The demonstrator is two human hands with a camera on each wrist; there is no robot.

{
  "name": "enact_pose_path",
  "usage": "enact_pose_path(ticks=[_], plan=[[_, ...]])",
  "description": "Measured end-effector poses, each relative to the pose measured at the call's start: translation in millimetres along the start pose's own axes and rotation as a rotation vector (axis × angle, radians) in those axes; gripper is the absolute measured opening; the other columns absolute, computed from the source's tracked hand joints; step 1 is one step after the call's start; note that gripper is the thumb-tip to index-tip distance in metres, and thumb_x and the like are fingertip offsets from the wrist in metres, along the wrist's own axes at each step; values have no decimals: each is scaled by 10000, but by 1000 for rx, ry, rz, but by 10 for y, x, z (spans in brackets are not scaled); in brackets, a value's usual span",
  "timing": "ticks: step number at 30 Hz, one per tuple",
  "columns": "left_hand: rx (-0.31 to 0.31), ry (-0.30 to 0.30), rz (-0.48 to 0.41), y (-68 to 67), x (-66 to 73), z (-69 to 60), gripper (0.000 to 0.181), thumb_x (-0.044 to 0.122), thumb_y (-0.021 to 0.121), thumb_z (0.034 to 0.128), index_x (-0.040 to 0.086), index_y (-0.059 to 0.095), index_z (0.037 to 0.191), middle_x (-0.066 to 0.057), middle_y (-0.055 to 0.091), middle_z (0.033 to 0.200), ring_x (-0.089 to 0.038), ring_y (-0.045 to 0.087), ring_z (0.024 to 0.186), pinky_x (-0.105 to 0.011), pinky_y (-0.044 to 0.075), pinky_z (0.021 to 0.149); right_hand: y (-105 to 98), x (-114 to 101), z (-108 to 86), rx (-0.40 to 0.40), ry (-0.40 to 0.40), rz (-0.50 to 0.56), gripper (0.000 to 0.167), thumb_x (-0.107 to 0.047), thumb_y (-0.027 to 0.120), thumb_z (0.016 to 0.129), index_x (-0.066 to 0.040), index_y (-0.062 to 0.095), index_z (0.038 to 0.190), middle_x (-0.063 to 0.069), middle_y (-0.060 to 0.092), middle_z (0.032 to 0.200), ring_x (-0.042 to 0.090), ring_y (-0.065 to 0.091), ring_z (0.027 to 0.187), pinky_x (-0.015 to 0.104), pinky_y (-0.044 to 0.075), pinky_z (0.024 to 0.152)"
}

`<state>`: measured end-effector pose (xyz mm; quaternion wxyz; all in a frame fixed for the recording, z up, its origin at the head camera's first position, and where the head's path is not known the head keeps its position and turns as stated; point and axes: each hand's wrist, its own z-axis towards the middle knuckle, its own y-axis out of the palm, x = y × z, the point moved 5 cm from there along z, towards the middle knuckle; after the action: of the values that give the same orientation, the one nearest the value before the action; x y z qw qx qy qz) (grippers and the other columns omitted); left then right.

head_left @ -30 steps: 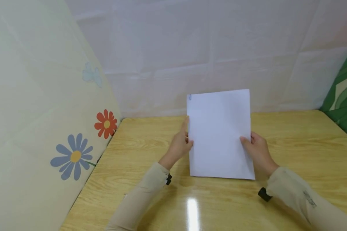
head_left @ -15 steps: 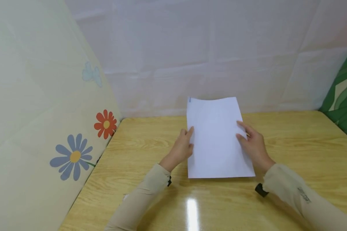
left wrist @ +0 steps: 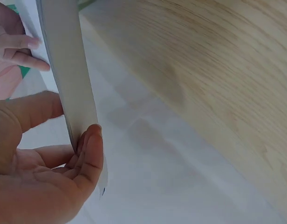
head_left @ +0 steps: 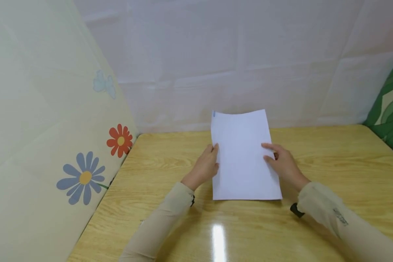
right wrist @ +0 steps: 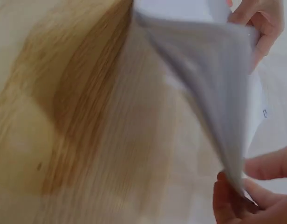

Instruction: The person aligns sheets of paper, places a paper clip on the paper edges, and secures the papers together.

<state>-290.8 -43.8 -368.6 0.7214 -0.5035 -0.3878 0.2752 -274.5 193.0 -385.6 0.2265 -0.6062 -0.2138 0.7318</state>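
A stack of white paper sheets (head_left: 240, 163) is held up off the table, bowed between both hands, with a small blue paper clip (head_left: 214, 114) at its top left corner. My left hand (head_left: 203, 167) grips the left edge, thumb on the front and fingers behind, as the left wrist view shows. On the opposite edge my right hand (head_left: 285, 163) pinches the paper, its thumb and index finger on the front face. In the right wrist view the sheets (right wrist: 222, 84) curve and fan a little, blurred, with the right hand's fingers behind them.
The wood-grain table (head_left: 163, 160) reaches back to a pale cloth wall (head_left: 183, 54). A flower-printed panel (head_left: 36, 127) stands along the left side, a green leaf-patterned one (head_left: 391, 112) at the right. Beside the left sleeve lies a small pale object (head_left: 142, 221), mostly hidden.
The paper has tilted back and lowered slightly, and it now bows. My right hand has shifted left and brought its index finger onto the front; my left hand's index finger has come down the edge.
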Motion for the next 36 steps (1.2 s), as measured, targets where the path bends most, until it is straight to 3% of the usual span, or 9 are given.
enact_pose_path(ticks=[2,6,16,24,36], plan=[[-36,-7,12,25,-20,16,707,54,678,883,-140,273,1430,-245,434,1315,-285,469,1204,-325,375,1047,31,1,19,-47,-8,-42,487,-22,592,935,57,432,1388,307,369,1423,438,426,1221,508,417,966],[-110,-24,51,84,-61,64,753,148,704,887,-124,271,1440,-244,413,1358,-282,447,1242,-324,341,1074,82,29,49,-130,-21,-100,559,-35,630,910,84,385,1398,340,320,1419,523,332,1268,612,327,1008],[-257,-38,92,291,-174,186,769,236,720,877,-93,312,1440,-226,431,1368,-285,462,1250,-332,359,1063,189,203,125,-232,-49,-176,623,-35,714,836,145,403,1344,382,367,1341,547,338,1241,614,295,1024],[-321,-65,121,411,-229,255,753,247,729,869,-79,349,1431,-219,432,1383,-289,455,1268,-328,346,1075,242,282,169,-230,-110,-199,646,-55,762,779,183,440,1285,400,419,1290,545,373,1212,602,289,1032],[-414,-152,83,535,-299,305,736,256,709,882,-37,345,1451,-248,356,1458,-318,401,1328,-347,304,1102,294,295,169,-250,-81,-295,678,-86,798,739,183,459,1261,412,435,1231,547,421,1140,603,338,995]])
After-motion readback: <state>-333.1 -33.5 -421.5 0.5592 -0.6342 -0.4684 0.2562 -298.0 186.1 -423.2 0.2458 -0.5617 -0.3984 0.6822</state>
